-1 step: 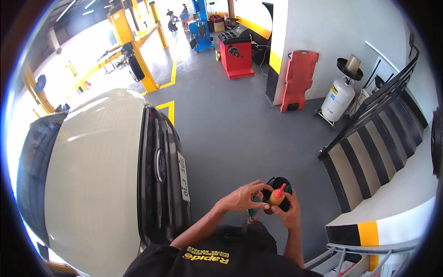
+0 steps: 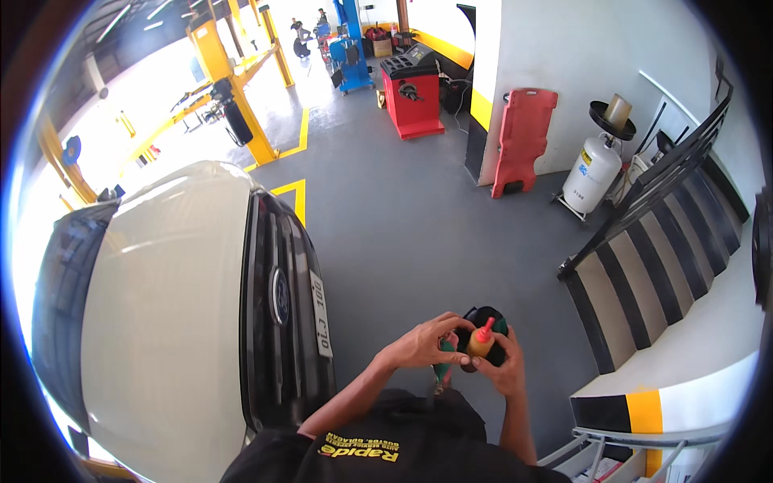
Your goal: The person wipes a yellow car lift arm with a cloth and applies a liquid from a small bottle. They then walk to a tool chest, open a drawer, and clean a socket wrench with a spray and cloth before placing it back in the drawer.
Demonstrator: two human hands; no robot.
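Observation:
In front of my body, both hands meet round a squeeze bottle (image 2: 480,345) with an amber body and a red pointed nozzle. It stands nearly upright, beside or inside a black round container (image 2: 485,313); which of these is unclear. My left hand (image 2: 427,342) curls in from the left, fingers at the container's edge and thumb low by the bottle. From the right, my right hand (image 2: 507,369) closes round the bottle's side, its thumb near the base. Something green (image 2: 443,368) hangs below my left hand. The bottle's bottom is hidden.
A beige car (image 2: 169,298) stands close on the left. Striped stairs (image 2: 644,266) with a black railing rise on the right, above a grey metal rack (image 2: 596,443). Farther off are a red creeper (image 2: 525,141), a white tank (image 2: 592,173), a red machine (image 2: 412,97) and a yellow lift (image 2: 241,113).
The whole view has shifted very slightly. My hands and the squeeze bottle keep almost the same pose.

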